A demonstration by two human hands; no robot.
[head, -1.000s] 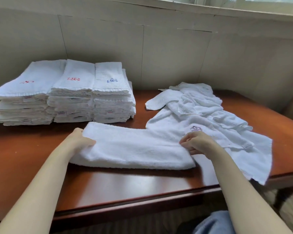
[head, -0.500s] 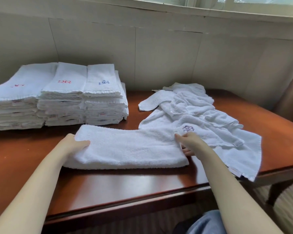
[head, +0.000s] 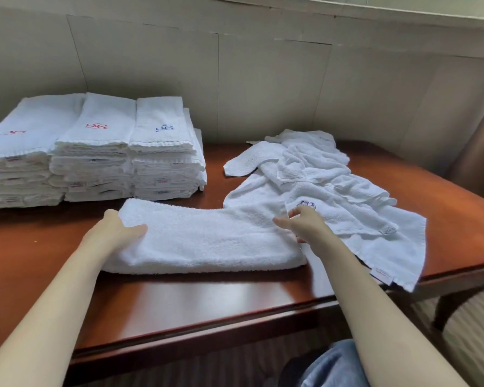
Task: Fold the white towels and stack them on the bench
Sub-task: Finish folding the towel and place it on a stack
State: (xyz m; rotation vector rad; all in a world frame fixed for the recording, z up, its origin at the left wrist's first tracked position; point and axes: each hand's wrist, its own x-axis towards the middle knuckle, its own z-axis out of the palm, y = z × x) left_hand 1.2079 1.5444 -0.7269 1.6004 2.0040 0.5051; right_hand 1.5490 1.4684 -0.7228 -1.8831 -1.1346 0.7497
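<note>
Three stacks of folded towels (head: 95, 152) stand at the bench's (head: 179, 300) left back. Your left hand (head: 115, 230) grips the folded towel's (head: 207, 241) left end; your right hand (head: 302, 223) pinches its right end, beside the loose towels (head: 333, 191).

Glossy reddish wooden bench (head: 179, 297), three folded towel stacks (head: 95, 152) rear left, folded towel (head: 207, 241) centre, rumpled towels (head: 333, 191) right
</note>
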